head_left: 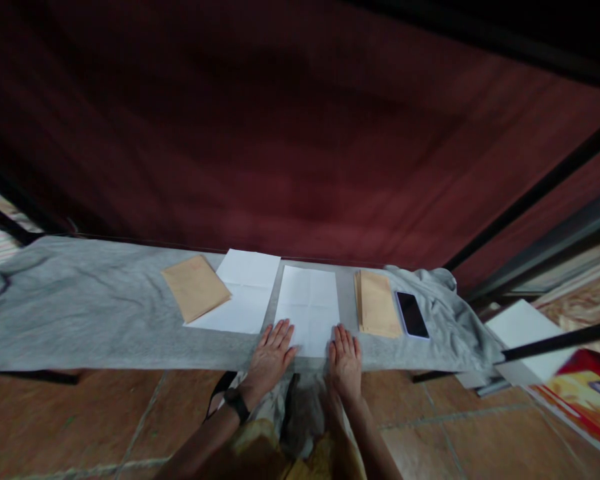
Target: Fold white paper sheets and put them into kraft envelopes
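Note:
My left hand (pixel 270 357) lies flat with fingers spread on the near left corner of a white sheet of paper (pixel 309 303). My right hand (pixel 346 360) lies flat and open on the sheet's near right corner. The sheet shows fold creases and rests on a grey cloth (pixel 90 307) covering a low bench. A black watch sits on my left wrist.
A second white sheet (pixel 243 293) lies to the left with a brown envelope (pixel 195 287) partly on it. A stack of brown envelopes (pixel 377 303) and a black phone (pixel 412 315) lie to the right. A dark red curtain hangs behind. White paper (pixel 523 333) lies on the tiled floor at right.

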`<state>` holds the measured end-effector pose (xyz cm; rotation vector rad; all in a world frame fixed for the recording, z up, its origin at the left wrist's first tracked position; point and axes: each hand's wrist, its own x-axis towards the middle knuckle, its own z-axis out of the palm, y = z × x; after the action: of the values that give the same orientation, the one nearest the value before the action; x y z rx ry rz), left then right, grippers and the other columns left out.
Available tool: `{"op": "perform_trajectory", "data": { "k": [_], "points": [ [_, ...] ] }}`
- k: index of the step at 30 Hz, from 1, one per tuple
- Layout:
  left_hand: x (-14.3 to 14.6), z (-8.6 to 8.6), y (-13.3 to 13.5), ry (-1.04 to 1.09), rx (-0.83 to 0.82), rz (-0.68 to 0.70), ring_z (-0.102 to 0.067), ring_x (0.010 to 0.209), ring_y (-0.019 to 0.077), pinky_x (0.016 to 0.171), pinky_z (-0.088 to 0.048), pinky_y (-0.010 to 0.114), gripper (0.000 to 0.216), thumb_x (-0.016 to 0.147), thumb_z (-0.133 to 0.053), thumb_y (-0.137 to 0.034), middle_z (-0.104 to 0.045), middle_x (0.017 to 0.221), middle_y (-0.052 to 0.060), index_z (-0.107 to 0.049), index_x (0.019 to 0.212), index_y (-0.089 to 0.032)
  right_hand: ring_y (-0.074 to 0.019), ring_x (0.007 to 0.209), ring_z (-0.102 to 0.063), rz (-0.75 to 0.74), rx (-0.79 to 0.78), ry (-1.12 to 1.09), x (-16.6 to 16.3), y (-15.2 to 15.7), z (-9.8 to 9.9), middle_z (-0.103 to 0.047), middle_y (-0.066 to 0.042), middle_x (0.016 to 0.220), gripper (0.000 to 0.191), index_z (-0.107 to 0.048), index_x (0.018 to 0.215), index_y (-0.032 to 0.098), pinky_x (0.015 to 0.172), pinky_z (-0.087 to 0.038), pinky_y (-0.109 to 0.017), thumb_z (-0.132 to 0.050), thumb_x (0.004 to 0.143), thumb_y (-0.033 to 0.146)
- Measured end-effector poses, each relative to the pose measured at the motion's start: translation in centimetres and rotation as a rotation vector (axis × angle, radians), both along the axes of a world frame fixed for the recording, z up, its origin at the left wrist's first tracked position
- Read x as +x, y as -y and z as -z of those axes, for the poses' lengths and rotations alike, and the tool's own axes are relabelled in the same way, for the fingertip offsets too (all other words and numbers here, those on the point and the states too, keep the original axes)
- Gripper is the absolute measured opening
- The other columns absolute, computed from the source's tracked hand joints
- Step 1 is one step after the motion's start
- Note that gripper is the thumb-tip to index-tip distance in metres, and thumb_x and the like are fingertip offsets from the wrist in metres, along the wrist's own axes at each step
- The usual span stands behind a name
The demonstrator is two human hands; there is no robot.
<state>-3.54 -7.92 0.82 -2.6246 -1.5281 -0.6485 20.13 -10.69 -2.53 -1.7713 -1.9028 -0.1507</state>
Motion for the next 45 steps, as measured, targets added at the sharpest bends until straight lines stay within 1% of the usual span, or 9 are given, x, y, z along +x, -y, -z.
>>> {"op": "perform_trajectory", "data": {
  "k": [4,7,13,19,26,30,34,40,45],
  "points": [
    [0.1,0.1,0.2,-0.015,0.008,-0.002,-0.040,0.143,0.0291,0.119,-0.029,0.049,0.055,0.099,-0.044,-0.047,-0.046,0.152,0.014,-0.051,0.143,-0.015,-0.0270,0.143,-0.039,-0.021,-0.012,-0.006,-0.5,0.6,0.1,-0.045,-0.014,0.153,0.050,-0.038,0.152,0.017,0.118,-0.025,-0.054,-0.030,0.105,0.031],
    [-0.1,0.2,0.2,-0.048,0.006,0.011,-0.040,0.143,0.0298,0.119,-0.029,0.050,0.059,0.098,-0.046,-0.051,-0.043,0.154,0.014,-0.050,0.144,-0.015,-0.0274,0.143,-0.039,-0.057,-0.021,0.000,-0.7,1.1,-0.1,-0.046,-0.013,0.153,0.050,-0.036,0.153,0.019,0.118,-0.025,-0.056,-0.033,0.104,0.029],
    [-0.6,0.4,0.6,-0.066,0.009,0.046,-0.043,0.141,0.0293,0.116,-0.031,0.047,0.061,0.097,-0.047,-0.053,-0.044,0.154,0.015,-0.049,0.145,-0.015,-0.0269,0.143,-0.039,-0.139,-0.017,0.024,0.1,1.8,-0.7,-0.048,-0.012,0.152,0.051,-0.033,0.154,0.020,0.116,-0.029,-0.054,-0.036,0.104,0.030],
    [-0.5,0.4,1.1,-0.077,-0.024,0.016,-0.047,0.137,0.0298,0.111,-0.037,0.045,0.057,0.096,-0.051,-0.047,-0.048,0.151,0.015,-0.050,0.143,-0.015,-0.0267,0.142,-0.040,-0.165,-0.020,0.025,0.5,1.9,-0.7,-0.047,-0.012,0.152,0.052,-0.033,0.154,0.021,0.116,-0.032,-0.053,-0.037,0.103,0.030],
    [-0.2,-1.0,1.3,-0.138,-0.144,-0.019,-0.048,0.135,0.0314,0.109,-0.037,0.049,0.054,0.094,-0.056,-0.042,-0.053,0.147,0.014,-0.051,0.142,-0.018,-0.0278,0.141,-0.043,-0.191,-0.060,0.012,0.8,2.0,-0.8,-0.048,-0.013,0.151,0.054,-0.035,0.153,0.018,0.116,-0.032,-0.054,-0.041,0.101,0.032],
    [-0.2,-1.3,1.0,-0.152,-0.204,-0.020,-0.048,0.133,0.0328,0.108,-0.038,0.050,0.052,0.093,-0.060,-0.039,-0.053,0.147,0.014,-0.054,0.140,-0.019,-0.0269,0.139,-0.045,-0.207,-0.056,-0.006,1.1,2.0,-1.0,-0.050,-0.012,0.150,0.053,-0.040,0.151,0.019,0.116,-0.034,-0.052,-0.044,0.099,0.031],
    [-0.2,-1.3,0.7,-0.140,-0.219,-0.005,-0.050,0.131,0.0343,0.106,-0.039,0.052,0.049,0.092,-0.059,-0.037,-0.055,0.144,0.015,-0.056,0.138,-0.020,-0.0272,0.137,-0.047,-0.218,-0.068,-0.029,1.2,1.9,-1.1,-0.053,-0.012,0.147,0.052,-0.045,0.148,0.018,0.114,-0.038,-0.052,-0.047,0.098,0.031],
    [-0.6,-1.2,0.9,-0.099,-0.232,0.012,-0.050,0.130,0.0331,0.107,-0.039,0.052,0.044,0.093,-0.056,-0.032,-0.055,0.143,0.014,-0.056,0.136,-0.021,-0.0275,0.135,-0.049,-0.250,-0.061,-0.075,1.6,1.9,-0.9,-0.054,-0.011,0.146,0.053,-0.046,0.147,0.019,0.112,-0.043,-0.052,-0.050,0.095,0.028],
    [-0.6,-1.9,1.2,-0.098,-0.256,0.018,-0.051,0.129,0.0317,0.107,-0.040,0.050,0.043,0.091,-0.057,-0.023,-0.058,0.139,0.014,-0.058,0.134,-0.021,-0.0275,0.135,-0.049,-0.236,-0.063,-0.093,1.4,2.1,-1.1,-0.056,-0.011,0.145,0.050,-0.049,0.145,0.018,0.111,-0.044,-0.052,-0.050,0.095,0.026]
  ]
}}
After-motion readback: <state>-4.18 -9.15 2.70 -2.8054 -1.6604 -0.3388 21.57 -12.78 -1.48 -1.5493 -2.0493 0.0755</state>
